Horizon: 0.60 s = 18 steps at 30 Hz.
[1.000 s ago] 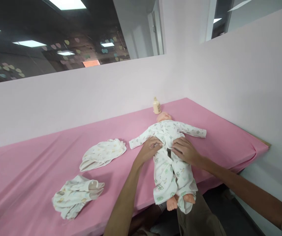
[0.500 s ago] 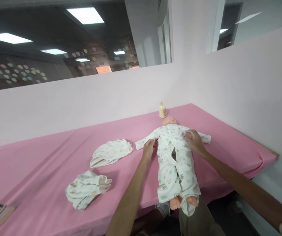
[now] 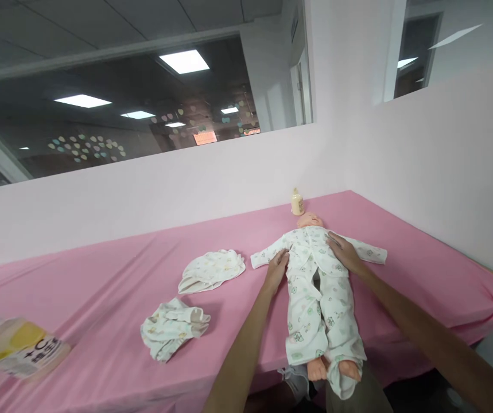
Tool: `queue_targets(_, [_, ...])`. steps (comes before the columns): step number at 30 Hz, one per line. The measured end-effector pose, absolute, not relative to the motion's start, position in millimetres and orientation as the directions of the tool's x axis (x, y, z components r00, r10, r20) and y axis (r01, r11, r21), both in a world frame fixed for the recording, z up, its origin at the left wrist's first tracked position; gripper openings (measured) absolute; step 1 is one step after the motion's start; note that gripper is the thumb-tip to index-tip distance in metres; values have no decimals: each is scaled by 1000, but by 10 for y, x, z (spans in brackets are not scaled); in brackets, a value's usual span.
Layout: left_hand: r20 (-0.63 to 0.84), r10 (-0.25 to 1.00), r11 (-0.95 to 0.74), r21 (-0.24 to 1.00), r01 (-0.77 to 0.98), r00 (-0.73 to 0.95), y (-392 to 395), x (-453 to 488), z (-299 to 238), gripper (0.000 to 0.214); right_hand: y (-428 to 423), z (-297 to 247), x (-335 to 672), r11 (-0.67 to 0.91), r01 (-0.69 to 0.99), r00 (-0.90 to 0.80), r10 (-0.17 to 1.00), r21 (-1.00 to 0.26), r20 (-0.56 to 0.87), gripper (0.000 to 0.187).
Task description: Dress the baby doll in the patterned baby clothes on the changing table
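Observation:
A baby doll (image 3: 310, 220) lies on its back on the pink-covered table, its feet at the front edge. It wears a white printed jacket (image 3: 315, 246) and matching pants (image 3: 300, 321); both sleeves spread outward, and the jacket's lower front parts in the middle. My left hand (image 3: 277, 269) rests against the jacket's side below the left sleeve, fingers stretched out. Across the other side of the chest lies my right hand (image 3: 344, 252), open, its fingers on the cloth. Neither hand grips anything that I can see.
To the left lie a folded white printed cloth (image 3: 212, 271) and a crumpled printed garment (image 3: 173, 330). A large bottle with a yellow label (image 3: 22, 347) is at the table's left front. Behind the doll's head stands a small cream bottle (image 3: 297, 203), near the wall (image 3: 164, 198).
My fingers have straightened from a bent, pinching shape and now lie flatter on the jacket. The view has shifted left and up, so more of the large bottle shows.

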<state>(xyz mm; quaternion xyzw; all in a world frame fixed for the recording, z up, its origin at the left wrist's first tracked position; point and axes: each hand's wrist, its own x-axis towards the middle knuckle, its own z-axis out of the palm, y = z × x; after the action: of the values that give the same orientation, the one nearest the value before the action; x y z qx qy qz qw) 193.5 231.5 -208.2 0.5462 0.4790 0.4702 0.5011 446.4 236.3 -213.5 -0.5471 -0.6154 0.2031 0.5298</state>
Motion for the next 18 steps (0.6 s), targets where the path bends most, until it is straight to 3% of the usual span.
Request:
queue_targets(8, [90,988,-109,981,162,124,2216,1945,-2026,56,2287,-2041,4437,308,504,223,856,-807,466,37])
queue_targets(18, [91,982,-119,978,169,164,2217,1945,-2008,56,2294,-2033,4468,230,585,285,839,-777,463,32])
